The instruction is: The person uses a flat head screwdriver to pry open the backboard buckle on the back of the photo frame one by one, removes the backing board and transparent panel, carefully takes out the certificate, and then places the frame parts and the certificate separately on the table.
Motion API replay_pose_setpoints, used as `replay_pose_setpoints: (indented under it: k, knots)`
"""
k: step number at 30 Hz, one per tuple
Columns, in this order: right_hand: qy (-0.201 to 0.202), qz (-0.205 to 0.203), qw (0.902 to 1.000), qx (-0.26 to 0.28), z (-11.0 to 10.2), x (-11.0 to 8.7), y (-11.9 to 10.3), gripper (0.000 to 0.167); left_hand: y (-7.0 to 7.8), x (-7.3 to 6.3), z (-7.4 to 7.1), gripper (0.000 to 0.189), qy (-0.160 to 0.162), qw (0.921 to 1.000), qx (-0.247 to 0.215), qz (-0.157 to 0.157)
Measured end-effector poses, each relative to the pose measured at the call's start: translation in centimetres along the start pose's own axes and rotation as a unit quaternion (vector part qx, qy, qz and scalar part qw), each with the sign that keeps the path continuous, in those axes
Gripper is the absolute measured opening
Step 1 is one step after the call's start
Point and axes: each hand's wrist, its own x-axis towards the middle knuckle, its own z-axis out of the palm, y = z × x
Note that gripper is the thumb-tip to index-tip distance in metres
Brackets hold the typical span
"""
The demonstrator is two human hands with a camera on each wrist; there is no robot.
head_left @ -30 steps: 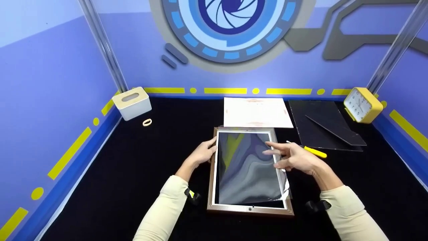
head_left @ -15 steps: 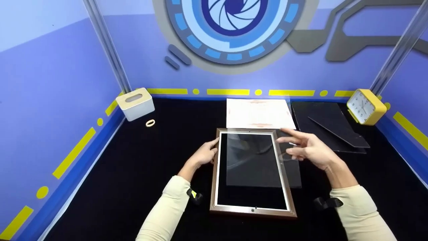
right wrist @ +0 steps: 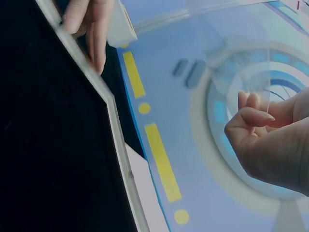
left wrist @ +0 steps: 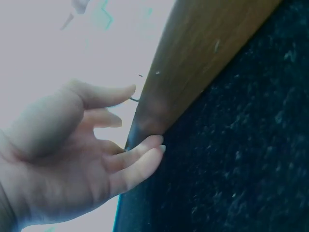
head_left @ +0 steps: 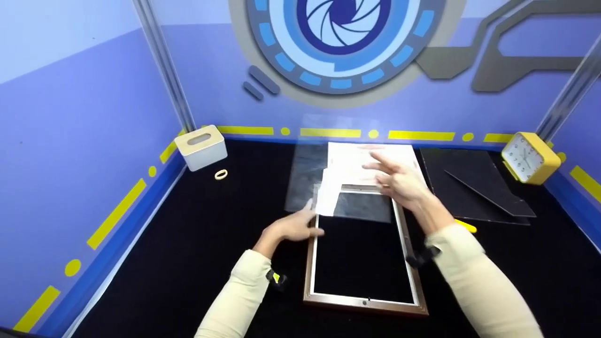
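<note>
A brown picture frame with a pale inner lip lies on the black cloth. In the head view a clear sheet is raised over its far left end, with a bright reflection across it. My right hand pinches the sheet between thumb and curled fingers, as the right wrist view shows the hand at the sheet's edge. My left hand is at the frame's left side, thumb spread over the inner edge. In the left wrist view its fingers are loosely bent beside the frame's brown side; firm contact is unclear.
White printed paper lies beyond the frame. Black backing boards are at the far right, near a yellow clock. A yellow handle shows behind my right forearm. A tissue box and a small ring are far left.
The clear sheet was over the frame, shifted right, then rose and swung left and away with my right hand. My left thumb has spread over the frame's edge.
</note>
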Motion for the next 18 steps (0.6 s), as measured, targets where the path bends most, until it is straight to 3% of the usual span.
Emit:
replay_pose_setpoints:
  k: [6, 11, 18]
  knots:
    - [-0.016, 0.032, 0.9991, 0.022, 3.9, 6.0, 0.7, 0.073, 0.0, -0.7, -0.7, 0.114, -0.059, 0.998, 0.022, 0.002]
    - [-0.019, 0.062, 0.9976, 0.024, 6.9, 10.5, 2.6, 0.069, 0.0, -0.6, -0.9, 0.119, -0.078, 0.9953, 0.054, 0.018]
    - [0.001, 0.111, 0.9936, -0.017, 9.8, 15.2, 6.3, 0.068, 0.0, -0.8, -0.3, 0.129, -0.108, 0.9881, 0.109, 0.004]
